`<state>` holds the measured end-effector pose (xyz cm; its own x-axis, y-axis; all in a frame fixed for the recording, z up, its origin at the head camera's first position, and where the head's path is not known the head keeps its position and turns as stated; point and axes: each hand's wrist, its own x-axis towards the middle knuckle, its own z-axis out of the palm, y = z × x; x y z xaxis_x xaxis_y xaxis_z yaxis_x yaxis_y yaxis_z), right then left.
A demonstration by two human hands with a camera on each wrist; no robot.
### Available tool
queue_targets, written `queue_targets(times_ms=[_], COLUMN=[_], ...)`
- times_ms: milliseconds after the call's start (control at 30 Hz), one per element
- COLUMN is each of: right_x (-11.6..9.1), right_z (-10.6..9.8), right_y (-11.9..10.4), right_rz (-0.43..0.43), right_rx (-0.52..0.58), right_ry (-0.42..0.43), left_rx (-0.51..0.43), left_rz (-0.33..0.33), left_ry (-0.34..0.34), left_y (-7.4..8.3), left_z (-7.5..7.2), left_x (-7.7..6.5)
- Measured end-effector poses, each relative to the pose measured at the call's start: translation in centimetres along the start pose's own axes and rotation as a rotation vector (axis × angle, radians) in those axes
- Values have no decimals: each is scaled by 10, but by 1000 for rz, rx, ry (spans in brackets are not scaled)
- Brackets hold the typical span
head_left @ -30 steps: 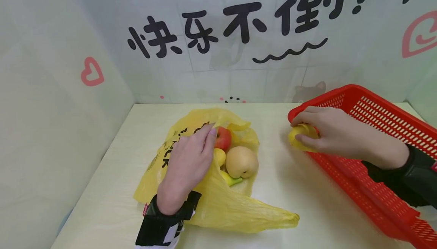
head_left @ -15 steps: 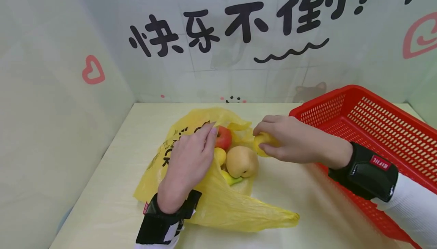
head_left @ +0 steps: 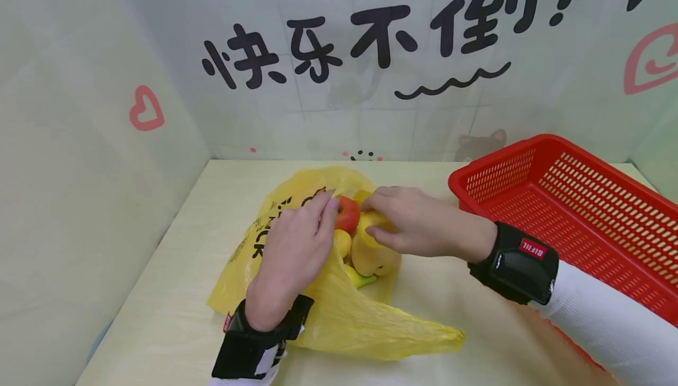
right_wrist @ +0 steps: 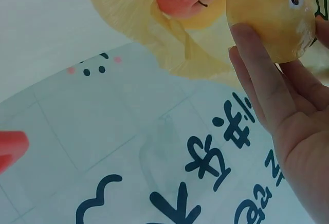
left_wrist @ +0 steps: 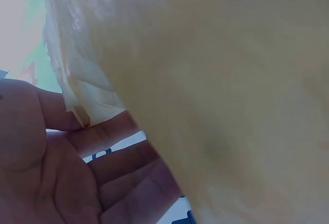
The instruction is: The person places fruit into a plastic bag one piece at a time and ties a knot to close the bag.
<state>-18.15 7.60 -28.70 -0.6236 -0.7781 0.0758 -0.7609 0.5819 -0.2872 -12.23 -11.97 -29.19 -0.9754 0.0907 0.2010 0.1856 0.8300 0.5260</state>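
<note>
A yellow plastic bag (head_left: 376, 330) with dark print lies on the table, its mouth facing right. My left hand (head_left: 293, 242) pinches the bag's upper edge between thumb and fingers; in the left wrist view the bag film (left_wrist: 231, 106) fills most of the picture. My right hand (head_left: 410, 221) grips a yellow round fruit (right_wrist: 267, 8) at the bag's mouth, overlapping a large tan pear (head_left: 371, 259) in the head view. Beside these in the opening sit a red apple (head_left: 347, 215), a smaller yellow fruit (head_left: 342, 243) and a yellow piece with a green tip (head_left: 359, 278).
A red perforated plastic basket (head_left: 498, 198) stands at the right, partly behind my right forearm. The pale table (head_left: 164, 303) meets a wall sheet (head_left: 339, 133) with black writing at the back.
My right hand has carried the yellow round fruit leftward from the basket's rim to the bag's mouth, over the pear. My left hand has stayed on the bag's edge.
</note>
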Motion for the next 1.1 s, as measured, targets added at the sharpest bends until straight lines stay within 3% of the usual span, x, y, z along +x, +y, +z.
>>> queue_targets(times_ms=[167, 533, 833, 1100], right_x=[8, 23, 37, 47], right_z=[4, 27, 36, 47], right_y=[-4, -7, -15, -17], right_rz=[-31, -126, -110, -57], right_rx=[25, 41, -12, 76], right_ry=[-9, 114, 214, 197], left_rx=[4, 7, -1, 3], left_rz=[13, 60, 57, 64], left_ry=[10, 76, 124, 130], left_y=[0, 0, 0, 0], left_z=[1, 3, 3, 2], left_x=[0, 1, -1, 0])
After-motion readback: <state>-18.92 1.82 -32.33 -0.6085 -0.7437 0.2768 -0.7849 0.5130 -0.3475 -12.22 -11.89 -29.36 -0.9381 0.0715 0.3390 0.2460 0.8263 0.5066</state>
